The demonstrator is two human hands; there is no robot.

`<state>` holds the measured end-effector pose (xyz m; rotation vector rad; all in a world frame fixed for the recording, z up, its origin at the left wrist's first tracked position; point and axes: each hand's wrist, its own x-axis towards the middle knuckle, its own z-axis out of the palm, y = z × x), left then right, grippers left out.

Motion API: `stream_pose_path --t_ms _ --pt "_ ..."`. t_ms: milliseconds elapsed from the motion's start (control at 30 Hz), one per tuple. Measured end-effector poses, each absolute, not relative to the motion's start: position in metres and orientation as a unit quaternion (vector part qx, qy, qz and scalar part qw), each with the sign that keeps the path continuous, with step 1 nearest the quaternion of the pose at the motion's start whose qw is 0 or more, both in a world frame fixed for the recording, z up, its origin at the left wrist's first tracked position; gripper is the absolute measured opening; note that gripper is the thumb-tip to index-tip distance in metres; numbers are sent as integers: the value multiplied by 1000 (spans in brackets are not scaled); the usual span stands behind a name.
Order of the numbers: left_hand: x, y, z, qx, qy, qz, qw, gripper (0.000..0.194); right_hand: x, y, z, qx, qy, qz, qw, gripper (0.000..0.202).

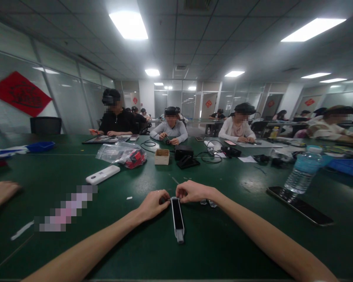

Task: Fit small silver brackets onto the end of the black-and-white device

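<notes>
A long narrow device (pixel 177 213) with a black face, pale edges and a grey end piece lies on the green table (pixel 135 250) in front of me, its grey end toward me. My left hand (pixel 154 204) is closed, fingertips pinched at the device's far left corner. At the far right corner my right hand (pixel 194 192) is closed too, thumb and fingers together. The fingers partly cover that far end, so any small part between them is hidden. Small pale-grey pieces (pixel 212 204) lie just under my right wrist, partly covered by it.
A phone (pixel 300 205) and a water bottle (pixel 304 170) are at the right. To the left are a white device (pixel 102 174) and another person's hand (pixel 2 196). Ahead stand a small box (pixel 161 157), a plastic bag (pixel 120 154) and black items (pixel 184 154). Several people sit across.
</notes>
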<state>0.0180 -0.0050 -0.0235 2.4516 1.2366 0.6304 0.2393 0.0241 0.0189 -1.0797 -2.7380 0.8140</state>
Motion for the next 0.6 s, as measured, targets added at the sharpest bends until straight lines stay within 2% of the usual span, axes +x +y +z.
stream_pose_path --t_ms 133,267,500,600 --pt "18 -6 -22 855 445 208 166 19 246 28 29 -364 -897 248 39 30" --pt "18 -4 -24 854 446 211 165 20 266 34 50 -403 -893 193 48 22" --pt "17 -2 -25 853 441 219 173 20 295 43 60 -593 -793 113 -81 6" --pt "17 -1 -26 853 442 219 168 19 297 47 52 -619 -768 119 -114 14"
